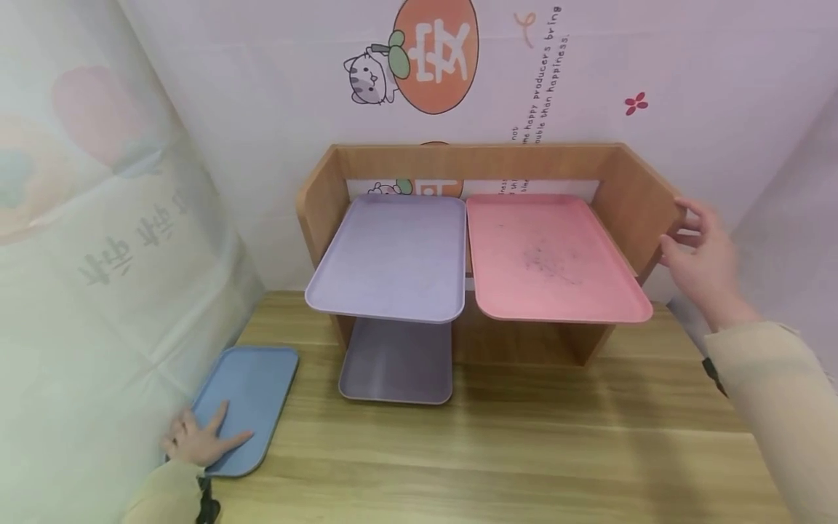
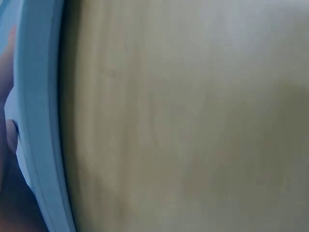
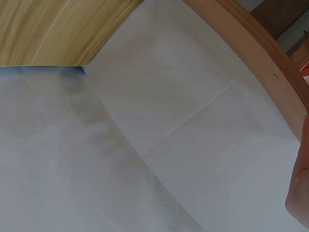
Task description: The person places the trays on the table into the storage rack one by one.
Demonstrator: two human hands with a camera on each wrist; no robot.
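My left hand [image 1: 196, 440] rests with spread fingers on a blue tray [image 1: 258, 386], which lies on the table at the left beside the hanging cloth. In the left wrist view only the rim of the blue tray [image 2: 41, 111] and part of the fingers show. With thumb and fingers, my right hand [image 1: 703, 262] grips the front edge of the right side panel of a wooden shelf [image 1: 638, 207]. On its upper level lie a lavender tray [image 1: 399, 255] and a pink tray [image 1: 556, 255] with dark marks, side by side, overhanging the front.
A greyish-purple tray [image 1: 398, 367] sits in the shelf's lower left space, its front part sticking out onto the wood-grain table [image 1: 497, 451]. Printed cloth [image 1: 262, 94] hangs behind the shelf and at both sides.
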